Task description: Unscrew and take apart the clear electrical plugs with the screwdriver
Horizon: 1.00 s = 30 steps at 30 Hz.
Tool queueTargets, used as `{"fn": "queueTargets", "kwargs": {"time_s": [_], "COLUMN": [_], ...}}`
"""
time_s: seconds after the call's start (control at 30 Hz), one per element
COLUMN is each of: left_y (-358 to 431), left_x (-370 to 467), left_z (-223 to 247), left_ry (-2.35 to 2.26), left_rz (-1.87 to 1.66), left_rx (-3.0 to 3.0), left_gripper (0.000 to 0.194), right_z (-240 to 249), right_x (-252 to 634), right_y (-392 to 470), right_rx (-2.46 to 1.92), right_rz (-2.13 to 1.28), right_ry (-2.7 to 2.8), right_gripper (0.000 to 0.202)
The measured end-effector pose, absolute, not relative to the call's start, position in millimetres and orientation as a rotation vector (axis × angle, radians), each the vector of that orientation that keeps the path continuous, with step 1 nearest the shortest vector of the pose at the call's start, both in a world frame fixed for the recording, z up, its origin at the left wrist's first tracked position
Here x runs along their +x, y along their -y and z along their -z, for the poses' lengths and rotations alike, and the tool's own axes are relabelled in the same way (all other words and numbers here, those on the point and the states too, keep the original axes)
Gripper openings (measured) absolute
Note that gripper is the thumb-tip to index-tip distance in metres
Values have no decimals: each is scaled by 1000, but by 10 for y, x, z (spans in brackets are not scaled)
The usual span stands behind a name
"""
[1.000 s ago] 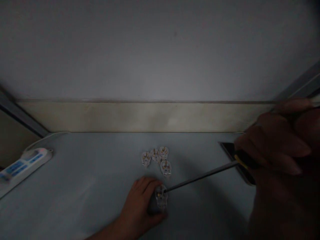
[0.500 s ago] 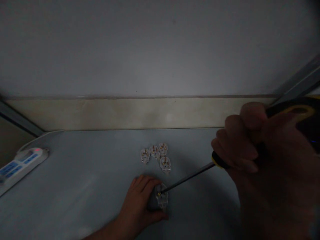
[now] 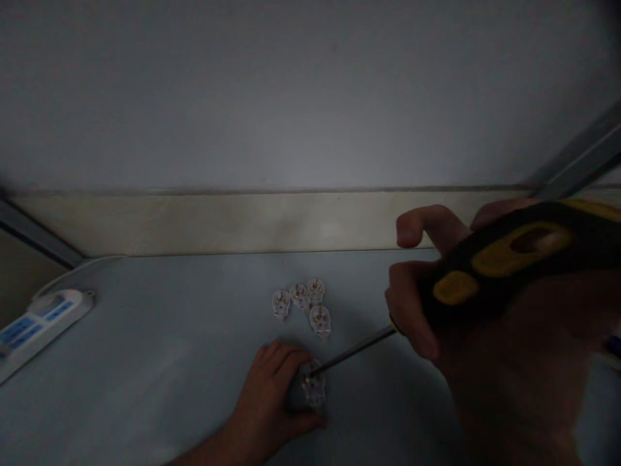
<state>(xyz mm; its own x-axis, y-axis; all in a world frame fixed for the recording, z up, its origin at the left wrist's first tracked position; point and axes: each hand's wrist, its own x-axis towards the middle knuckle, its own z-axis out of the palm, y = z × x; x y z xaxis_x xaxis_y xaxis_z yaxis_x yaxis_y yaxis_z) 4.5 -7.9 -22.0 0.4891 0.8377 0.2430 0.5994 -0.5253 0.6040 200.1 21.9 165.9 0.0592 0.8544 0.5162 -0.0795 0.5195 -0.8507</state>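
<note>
My left hand (image 3: 272, 391) grips a clear plastic plug (image 3: 314, 387) between fingers and thumb, low in the head view. Brass parts glint inside it. My right hand (image 3: 490, 310) is wrapped round the black and yellow handle of a screwdriver (image 3: 356, 349), with the index finger raised off the grip. The shaft slants down to the left, and its tip touches the held plug near its upper part. Just beyond, several similar clear plugs with brass pins, one of them a nearer plug (image 3: 321, 320), lie grouped on the grey table (image 3: 184, 336).
At the left edge sits a white power strip (image 3: 46, 330) with blue socket faces, its pale cable (image 3: 92, 260) running toward the back. A cream-coloured band (image 3: 218, 223) and a grey wall (image 3: 291, 97) rise behind the table. Metal frame bars (image 3: 582, 155) stand at both sides.
My right hand has turned the screwdriver's handle and loosened its fingers, the index finger now lifted. The screwdriver tip stays on the plug. My left hand has hardly moved.
</note>
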Motion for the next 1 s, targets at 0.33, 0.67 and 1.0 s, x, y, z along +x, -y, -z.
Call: {"fn": "queueTargets", "kwargs": {"time_s": [0.33,0.67,1.0], "left_y": [97,126,117], "left_x": [54,76,48], "left_z": [181,141,187], "left_ry": [-1205,-1203,-1187], "left_rz": [-696,-702,-742], "left_rx": [2274,2293,2316], "left_gripper": [75,76,80], "right_z": [-1780,-1822,-1792], "right_x": [1903,2116,2199], "right_y": [-54,-151,-141], "right_rx": [-822,-615,-726], "right_rz": [-557,-497,-277], "right_ry": [1349,1355,1403], "right_gripper": [22,13,39]}}
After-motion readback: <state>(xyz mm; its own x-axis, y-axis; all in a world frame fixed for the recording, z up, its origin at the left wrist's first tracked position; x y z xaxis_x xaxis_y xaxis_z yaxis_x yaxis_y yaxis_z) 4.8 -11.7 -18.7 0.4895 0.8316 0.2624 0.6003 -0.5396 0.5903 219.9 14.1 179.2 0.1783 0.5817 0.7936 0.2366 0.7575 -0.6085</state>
